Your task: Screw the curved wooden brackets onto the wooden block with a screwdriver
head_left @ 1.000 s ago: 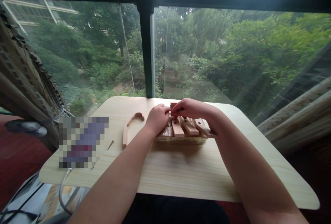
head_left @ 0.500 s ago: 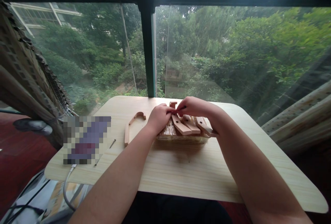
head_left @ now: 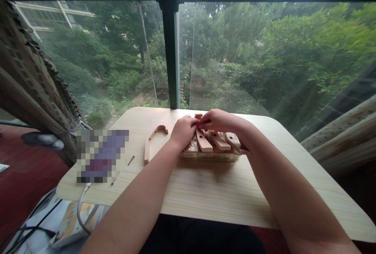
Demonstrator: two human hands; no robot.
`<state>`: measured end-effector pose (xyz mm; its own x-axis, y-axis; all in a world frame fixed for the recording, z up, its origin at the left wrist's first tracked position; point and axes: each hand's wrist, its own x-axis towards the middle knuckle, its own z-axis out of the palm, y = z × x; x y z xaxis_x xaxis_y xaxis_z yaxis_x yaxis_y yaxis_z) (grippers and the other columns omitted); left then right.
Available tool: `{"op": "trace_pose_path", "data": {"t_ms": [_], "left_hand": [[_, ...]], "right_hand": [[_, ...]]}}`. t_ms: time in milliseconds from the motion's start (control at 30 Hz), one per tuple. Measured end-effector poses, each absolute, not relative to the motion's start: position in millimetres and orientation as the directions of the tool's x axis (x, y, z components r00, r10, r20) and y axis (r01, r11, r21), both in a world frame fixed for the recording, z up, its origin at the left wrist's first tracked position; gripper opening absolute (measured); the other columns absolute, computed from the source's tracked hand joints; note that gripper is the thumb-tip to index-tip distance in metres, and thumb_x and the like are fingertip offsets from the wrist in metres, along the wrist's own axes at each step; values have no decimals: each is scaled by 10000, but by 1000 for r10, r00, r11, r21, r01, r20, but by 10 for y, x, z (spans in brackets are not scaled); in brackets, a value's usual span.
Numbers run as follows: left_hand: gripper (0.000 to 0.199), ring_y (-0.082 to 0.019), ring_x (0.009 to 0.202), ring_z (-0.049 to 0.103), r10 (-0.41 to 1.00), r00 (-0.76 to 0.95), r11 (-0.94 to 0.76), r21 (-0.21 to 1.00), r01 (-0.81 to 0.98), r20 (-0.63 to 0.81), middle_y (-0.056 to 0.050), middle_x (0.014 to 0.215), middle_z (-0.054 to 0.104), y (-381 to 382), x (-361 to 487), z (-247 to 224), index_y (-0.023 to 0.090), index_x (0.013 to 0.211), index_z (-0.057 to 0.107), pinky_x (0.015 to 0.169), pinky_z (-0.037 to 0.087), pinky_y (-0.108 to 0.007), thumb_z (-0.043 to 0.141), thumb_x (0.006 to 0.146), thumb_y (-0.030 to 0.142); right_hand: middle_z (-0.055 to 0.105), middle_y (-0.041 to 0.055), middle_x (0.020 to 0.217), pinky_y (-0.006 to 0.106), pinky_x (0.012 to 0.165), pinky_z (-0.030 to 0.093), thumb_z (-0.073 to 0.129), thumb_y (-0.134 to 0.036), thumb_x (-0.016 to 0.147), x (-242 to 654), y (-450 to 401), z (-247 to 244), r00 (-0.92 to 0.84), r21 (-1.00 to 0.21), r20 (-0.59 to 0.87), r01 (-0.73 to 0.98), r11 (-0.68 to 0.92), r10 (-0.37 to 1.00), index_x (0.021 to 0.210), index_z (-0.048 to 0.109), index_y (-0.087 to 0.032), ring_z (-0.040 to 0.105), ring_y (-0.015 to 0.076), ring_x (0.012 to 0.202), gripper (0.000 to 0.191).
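Observation:
My left hand (head_left: 184, 132) is closed, thumb and fingers at the upper part of a wooden hook (head_left: 203, 143) that lies on a plastic-wrapped block (head_left: 190, 150). Close against it, my right hand (head_left: 216, 120) is pinched over the same hook; what its fingertips hold is hidden. The hook's curled far end shows just beyond the fingers. Two more wooden hooks, one in the middle (head_left: 220, 141) and one at the right (head_left: 235, 143), rest on the block with dark holes in them. My right wrist partly covers the right one.
Left of the block, another wooden hook (head_left: 147, 147) lies on the pale table (head_left: 199, 199). Two screws, one longer (head_left: 131, 160) and one farther left (head_left: 113, 181), lie beside a blurred-out flat object (head_left: 102, 156) with a white cable (head_left: 79, 207). A window stands behind the table.
The near end of the hook under my hands has swung left, away from the middle hook. Both hands keep nearly the same place, and the view has shifted slightly.

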<state>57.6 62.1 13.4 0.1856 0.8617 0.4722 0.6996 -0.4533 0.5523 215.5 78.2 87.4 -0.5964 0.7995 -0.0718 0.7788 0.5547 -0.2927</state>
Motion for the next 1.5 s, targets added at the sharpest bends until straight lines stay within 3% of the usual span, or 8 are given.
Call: {"op": "trace_pose_path", "data": {"t_ms": [333, 633, 900, 1000, 1100, 1233, 1367, 1500], "left_hand": [[219, -172, 827, 625, 863, 175, -458, 588, 667, 474, -39, 860, 709, 625, 576, 128, 215, 921, 772, 789, 501, -267, 581, 835, 153], [228, -163, 837, 623, 826, 127, -486, 580, 653, 549, -39, 872, 685, 640, 564, 93, 203, 876, 755, 767, 496, -250, 535, 858, 148], [233, -187, 795, 605, 830, 196, -488, 509, 709, 522, -58, 822, 669, 655, 565, 76, 178, 889, 740, 729, 483, -283, 508, 869, 199], [263, -191, 817, 598, 827, 217, -490, 475, 731, 519, -67, 840, 660, 638, 575, 99, 164, 910, 731, 749, 481, -292, 472, 863, 171], [297, -193, 822, 595, 830, 279, -510, 452, 732, 483, -70, 840, 650, 609, 563, 154, 154, 944, 732, 770, 481, -299, 450, 853, 154], [328, -198, 875, 605, 822, 430, -565, 439, 699, 374, -80, 906, 657, 566, 518, 226, 161, 1009, 719, 809, 487, -298, 425, 863, 158], [321, -217, 962, 607, 822, 475, -569, 443, 693, 313, -102, 1006, 660, 537, 500, 240, 157, 1013, 692, 865, 489, -320, 396, 903, 211], [334, -223, 1004, 603, 828, 460, -560, 447, 698, 320, -114, 1065, 662, 537, 521, 230, 139, 1109, 646, 895, 483, -336, 384, 914, 206]], "right_hand": [[692, 11, 695, 219, 560, 333, 601, -340, 812, 2088, 771, 858, -538, -229, -72, 828, 511, 840, 894, 768, -171, 500, 107, 610, 252], [707, 27, 743, 221, 576, 332, 577, -263, 834, 2043, 663, 918, -523, -205, -44, 839, 505, 851, 934, 750, -170, 505, 106, 604, 220], [628, 24, 597, 243, 519, 318, 600, -436, 815, 2131, 594, 1069, -460, -270, -156, 871, 410, 874, 681, 699, -145, 471, 98, 511, 335], [591, 8, 616, 245, 503, 308, 592, -406, 793, 2216, 471, 1234, -495, -297, -58, 838, 459, 867, 779, 708, -151, 446, 98, 527, 280], [622, 21, 778, 231, 540, 375, 565, -247, 757, 2303, 339, 1377, -570, -468, 93, 699, 541, 816, 1029, 660, -156, 500, 107, 614, 302], [656, 74, 944, 253, 643, 473, 520, -233, 792, 2382, 222, 1453, -571, -638, 336, 447, 627, 749, 1078, 605, -164, 598, 149, 795, 306], [707, 83, 1008, 270, 683, 489, 524, -321, 859, 2402, 136, 1485, -627, -519, 357, 483, 705, 693, 1138, 620, -180, 639, 157, 819, 326], [719, 52, 803, 245, 603, 444, 589, -322, 837, 2360, 101, 1497, -572, -385, 394, 608, 694, 720, 972, 691, -168, 604, 121, 621, 229]]}}
